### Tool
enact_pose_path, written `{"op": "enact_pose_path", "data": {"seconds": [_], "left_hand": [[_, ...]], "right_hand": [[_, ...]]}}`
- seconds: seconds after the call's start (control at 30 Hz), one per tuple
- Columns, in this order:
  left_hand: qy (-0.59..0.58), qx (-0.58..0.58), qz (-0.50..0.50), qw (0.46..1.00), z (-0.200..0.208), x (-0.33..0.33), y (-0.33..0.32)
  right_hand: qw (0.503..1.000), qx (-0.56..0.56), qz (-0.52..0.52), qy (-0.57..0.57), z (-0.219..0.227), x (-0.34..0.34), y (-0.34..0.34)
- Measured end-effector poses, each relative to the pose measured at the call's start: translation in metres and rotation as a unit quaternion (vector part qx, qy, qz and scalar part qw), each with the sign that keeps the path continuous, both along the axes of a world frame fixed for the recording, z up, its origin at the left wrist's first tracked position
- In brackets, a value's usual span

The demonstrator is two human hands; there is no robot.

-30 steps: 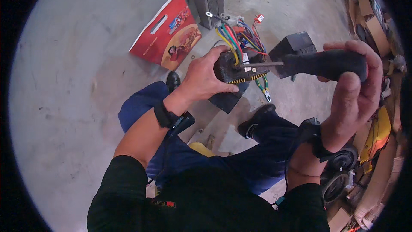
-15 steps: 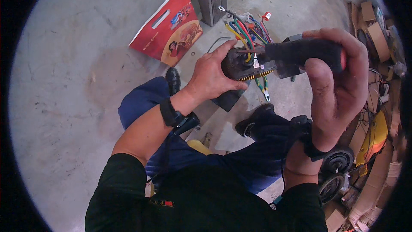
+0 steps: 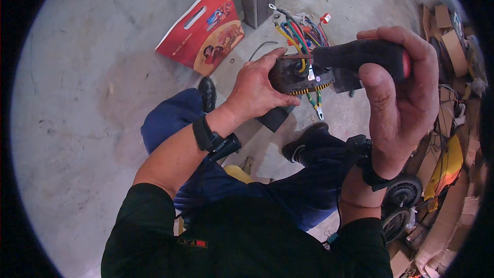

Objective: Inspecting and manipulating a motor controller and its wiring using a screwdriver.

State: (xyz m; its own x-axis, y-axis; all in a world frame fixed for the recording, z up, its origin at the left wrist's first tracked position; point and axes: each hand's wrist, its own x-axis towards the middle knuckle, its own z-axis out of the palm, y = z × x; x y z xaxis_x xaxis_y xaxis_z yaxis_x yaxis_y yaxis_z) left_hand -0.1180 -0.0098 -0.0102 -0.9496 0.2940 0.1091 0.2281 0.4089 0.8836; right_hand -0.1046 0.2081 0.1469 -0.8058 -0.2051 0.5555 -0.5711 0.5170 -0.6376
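My left hand (image 3: 256,88) grips the near end of a dark finned electrical unit (image 3: 289,81), fingers spread around its sides. A bundle of coloured wires (image 3: 299,36) runs from the unit, some ending in ring lugs and plugs. In my right hand (image 3: 409,98) is a screwdriver (image 3: 357,61) with a black handle and red end. Its thin shaft lies across the top of the unit, pointing at my left hand; its tip is hard to make out. Below the unit, what look like pliers (image 3: 315,104) with green-and-yellow handles show partly.
A red paper bag (image 3: 206,28) stands at the far left, beside a grey finned metal box (image 3: 258,0). Dark block shapes (image 3: 274,118) show beneath the unit. Cardboard (image 3: 453,46), a yellow part (image 3: 443,167) and black wheels (image 3: 404,191) are heaped along the right.
The unit and both hands have shifted only slightly; the screwdriver and right hand sit a little further left. Both grips are the same.
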Motion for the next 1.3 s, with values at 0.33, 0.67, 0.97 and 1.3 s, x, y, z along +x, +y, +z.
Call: {"op": "enact_pose_path", "data": {"seconds": [0.33, 0.67, 0.97, 1.3], "left_hand": [[0.027, -0.003, 0.009, 1.000, -0.0001, 0.0008, 0.0005], [0.011, 0.006, 0.008, 1.000, -0.0018, 0.0001, 0.0006], [0.021, 0.011, 0.004, 1.000, -0.0017, -0.0003, 0.0005], [0.025, -0.017, 0.000, 1.000, 0.0051, 0.0010, 0.0010]], "right_hand": [[1.000, -0.004, 0.019, -0.011, -0.0021, -0.0023, 0.0023], [1.000, -0.021, 0.009, -0.001, -0.0033, -0.0026, 0.0026], [1.000, 0.017, -0.008, -0.002, 0.0005, -0.0012, 0.0034], [1.000, -0.022, 0.020, -0.008, -0.0028, -0.0009, 0.0013]]}}
